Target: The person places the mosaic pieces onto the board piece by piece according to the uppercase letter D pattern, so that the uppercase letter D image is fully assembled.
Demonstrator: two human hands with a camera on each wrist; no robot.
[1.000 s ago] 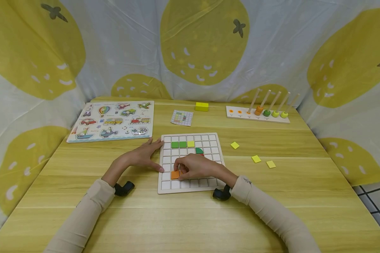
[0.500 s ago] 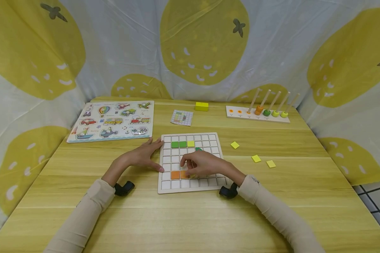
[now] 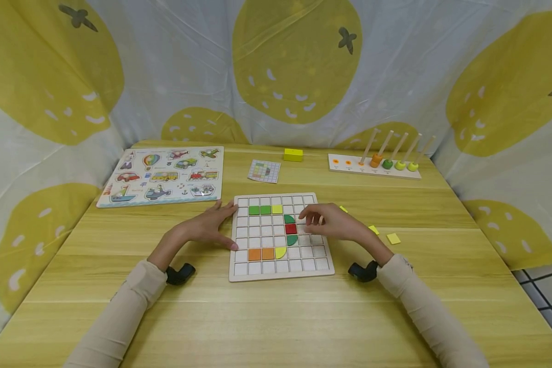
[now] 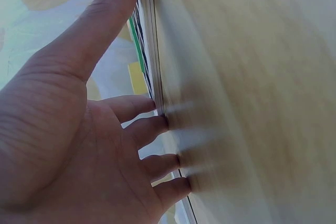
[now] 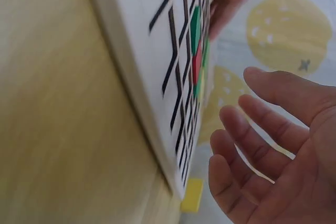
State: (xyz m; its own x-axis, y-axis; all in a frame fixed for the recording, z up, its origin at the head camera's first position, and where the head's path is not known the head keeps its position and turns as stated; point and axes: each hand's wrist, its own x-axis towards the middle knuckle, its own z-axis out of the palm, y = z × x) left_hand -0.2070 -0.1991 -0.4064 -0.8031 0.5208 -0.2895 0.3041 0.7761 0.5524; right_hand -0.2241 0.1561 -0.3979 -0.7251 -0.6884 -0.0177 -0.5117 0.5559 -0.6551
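A white grid board (image 3: 253, 232) lies on the table in the head view. Along its left edge rests my left hand (image 3: 207, 225), thumb and fingertips touching the rim with fingers spread. My right hand (image 3: 333, 221) hovers over the board's right side, fingers loosely bent and holding nothing in the right wrist view. On the grid sit two green squares (image 3: 259, 210) beside a yellow square (image 3: 277, 209). A red square (image 3: 291, 229) lies between two green quarter-round tiles (image 3: 292, 240). Lower down are two orange squares (image 3: 261, 254) and a yellow quarter-round tile (image 3: 280, 252).
Yellow square tiles (image 3: 393, 238) lie right of the board, two partly hidden by my right hand. Behind stand a pattern card (image 3: 264, 171), a yellow block (image 3: 293, 155) and a peg stand (image 3: 345, 163) with coloured beads. A picture puzzle (image 3: 165, 177) lies at the back left.
My right hand has let go near the orange tiles and moved up and right, uncovering the yellow quarter-round, red and lower green tiles. The left hand has stayed put.
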